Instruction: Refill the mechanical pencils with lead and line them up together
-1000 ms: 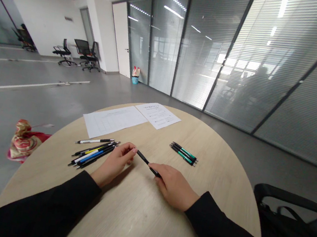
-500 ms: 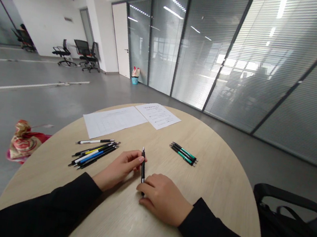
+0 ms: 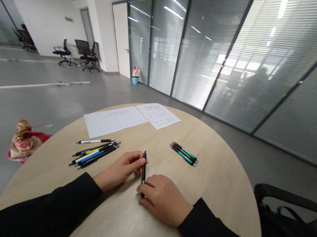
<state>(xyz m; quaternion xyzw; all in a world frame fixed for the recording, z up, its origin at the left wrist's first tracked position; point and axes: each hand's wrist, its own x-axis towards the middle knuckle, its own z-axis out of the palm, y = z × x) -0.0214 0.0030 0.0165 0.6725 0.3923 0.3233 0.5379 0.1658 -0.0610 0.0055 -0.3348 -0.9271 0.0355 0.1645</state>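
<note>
A black pen (image 3: pixel 143 171) stands between my hands over the middle of the round table, its silver tip pointing away from me. My left hand (image 3: pixel 123 169) pinches it near the tip with thumb and fingers. Lower down, my right hand (image 3: pixel 162 198) is closed around its back end, which the fingers partly cover. To the left lies a loose pile of pens (image 3: pixel 95 155) in black, white, yellow and blue. Several black-and-green pens (image 3: pixel 183 153) rest side by side to the right, beyond my right hand.
Two printed paper sheets (image 3: pixel 116 121) lie at the far side of the wooden table (image 3: pixel 215 175). A black chair (image 3: pixel 290 199) with things on it stands at the right edge. On the floor to the left sits a red and beige bag (image 3: pixel 26 141).
The black pen's tip has shifted very slightly to the right, and both hands keep the same hold. The pens on the table have not moved.
</note>
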